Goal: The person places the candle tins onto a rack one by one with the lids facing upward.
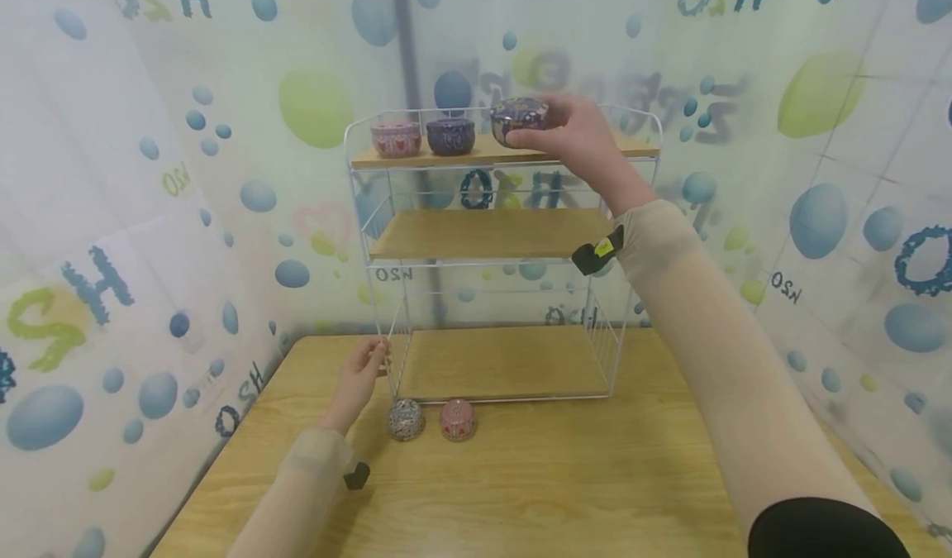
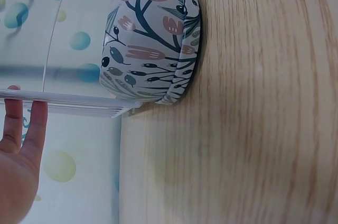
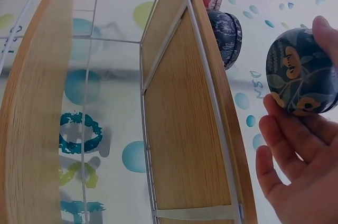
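Observation:
My right hand (image 1: 583, 140) holds a round dark-blue floral tin (image 1: 515, 116) between thumb and fingers, at the top board of a white wire shelf rack (image 1: 502, 397). In the right wrist view the same tin (image 3: 298, 73) appears apart from the board. To its left on that board stand a navy patterned tin (image 1: 450, 137) and a pink tin (image 1: 397, 140). My left hand (image 1: 360, 380) grips the rack's left front post low down. Close to that hand, a white tin with a plant pattern (image 2: 150, 44) sits on the table, beside another pink tin (image 1: 457, 420).
The rack has a middle board (image 1: 483, 231) and a bottom board (image 1: 506, 360), and stands at the back of the wooden table (image 1: 535, 484). A curtain (image 1: 312, 202) with blue and green dots hangs behind and on both sides.

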`<state>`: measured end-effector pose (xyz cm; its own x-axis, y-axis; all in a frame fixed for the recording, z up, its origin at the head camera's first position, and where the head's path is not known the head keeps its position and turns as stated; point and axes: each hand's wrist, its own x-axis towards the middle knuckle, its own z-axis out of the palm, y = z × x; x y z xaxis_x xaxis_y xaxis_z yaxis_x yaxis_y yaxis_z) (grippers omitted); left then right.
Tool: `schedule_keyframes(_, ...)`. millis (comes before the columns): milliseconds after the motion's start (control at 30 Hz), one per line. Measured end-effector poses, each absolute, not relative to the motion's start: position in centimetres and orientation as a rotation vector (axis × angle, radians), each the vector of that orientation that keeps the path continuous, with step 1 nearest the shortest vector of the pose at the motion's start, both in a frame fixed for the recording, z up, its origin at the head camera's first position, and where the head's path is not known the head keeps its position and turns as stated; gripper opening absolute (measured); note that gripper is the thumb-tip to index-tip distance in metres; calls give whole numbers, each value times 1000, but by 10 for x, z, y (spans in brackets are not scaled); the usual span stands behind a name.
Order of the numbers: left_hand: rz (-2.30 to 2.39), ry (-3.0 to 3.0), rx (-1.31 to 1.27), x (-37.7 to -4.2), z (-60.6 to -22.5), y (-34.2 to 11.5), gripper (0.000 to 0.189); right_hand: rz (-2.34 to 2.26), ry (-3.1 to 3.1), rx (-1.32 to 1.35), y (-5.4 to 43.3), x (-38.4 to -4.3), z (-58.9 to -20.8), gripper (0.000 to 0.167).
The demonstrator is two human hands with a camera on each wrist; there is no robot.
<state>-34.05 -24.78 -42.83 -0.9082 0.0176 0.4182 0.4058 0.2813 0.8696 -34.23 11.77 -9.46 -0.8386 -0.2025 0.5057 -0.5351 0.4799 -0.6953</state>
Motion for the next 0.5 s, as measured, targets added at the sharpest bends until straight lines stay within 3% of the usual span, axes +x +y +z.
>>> schedule_keyframes(500,-1667,-2226,-383,-341,-429,-248,26,1220,-2384,552,111,-355,-90,94)
